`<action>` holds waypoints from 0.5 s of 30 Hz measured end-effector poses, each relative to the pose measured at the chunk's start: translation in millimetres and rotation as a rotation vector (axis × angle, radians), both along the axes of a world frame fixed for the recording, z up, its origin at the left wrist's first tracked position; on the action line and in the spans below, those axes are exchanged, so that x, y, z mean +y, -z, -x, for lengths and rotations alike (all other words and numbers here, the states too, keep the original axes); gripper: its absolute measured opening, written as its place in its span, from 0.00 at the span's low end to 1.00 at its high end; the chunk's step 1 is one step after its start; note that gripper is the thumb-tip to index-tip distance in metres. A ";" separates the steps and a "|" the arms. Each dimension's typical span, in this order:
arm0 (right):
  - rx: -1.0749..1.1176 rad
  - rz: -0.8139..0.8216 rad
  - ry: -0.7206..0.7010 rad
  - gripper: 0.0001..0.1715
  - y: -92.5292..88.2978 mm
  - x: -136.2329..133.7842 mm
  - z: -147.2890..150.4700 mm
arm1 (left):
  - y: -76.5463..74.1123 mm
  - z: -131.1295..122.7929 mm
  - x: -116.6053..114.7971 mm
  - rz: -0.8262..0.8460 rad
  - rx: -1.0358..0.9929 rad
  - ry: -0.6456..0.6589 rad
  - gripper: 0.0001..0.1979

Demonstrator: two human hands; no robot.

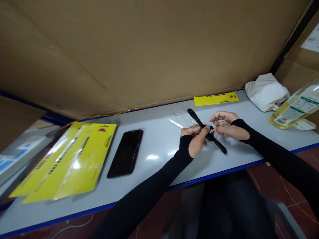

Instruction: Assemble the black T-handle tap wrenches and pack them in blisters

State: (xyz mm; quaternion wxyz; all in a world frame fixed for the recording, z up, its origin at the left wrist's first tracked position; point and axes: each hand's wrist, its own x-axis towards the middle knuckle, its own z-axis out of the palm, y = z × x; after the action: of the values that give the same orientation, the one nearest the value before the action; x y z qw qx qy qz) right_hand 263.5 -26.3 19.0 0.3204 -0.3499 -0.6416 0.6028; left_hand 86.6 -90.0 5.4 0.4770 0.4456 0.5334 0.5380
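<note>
A black spokeshave [219, 144] with two long handles is held slantwise above the table's right half. My left hand [196, 136] is closed round its middle, the thumb lying on top. Close by on the right is my right hand [228, 126], its fingers curled and a fingertip at the small shiny metal part [211, 130] in the tool's centre. Whatever is between the right fingers is too small to make out. Clear plastic wrapping [183, 118] lies on the table behind the left hand.
Yellow printed cards [84, 159] overlap on the left, beside a black phone [125, 153]. Another yellow card [215, 99] lies against the cardboard wall [159, 49]. At right are a white cloth bundle [266, 91] and a bottle of yellow liquid [294, 106]. A blue edge [194, 181] borders the table.
</note>
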 end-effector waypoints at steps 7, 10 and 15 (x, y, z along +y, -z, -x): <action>-0.037 -0.045 -0.152 0.29 0.2 -0.2 -5.9 | -1.5 -1.4 -0.4 0.021 -0.062 0.042 0.17; -0.068 -0.267 -0.026 0.25 3.8 -8.1 -1.0 | 0.7 -0.8 2.2 0.046 -0.109 0.034 0.17; -0.098 -0.375 0.103 0.21 8.3 -14.6 5.0 | 1.3 0.1 4.5 0.082 -0.161 0.049 0.16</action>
State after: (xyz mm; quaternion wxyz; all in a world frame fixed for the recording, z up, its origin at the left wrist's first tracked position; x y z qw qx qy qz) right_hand 258.5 -40.9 10.7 0.3786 -0.3456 -0.7386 0.4377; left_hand 86.5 -85.5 4.1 0.5493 0.3940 0.5037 0.5379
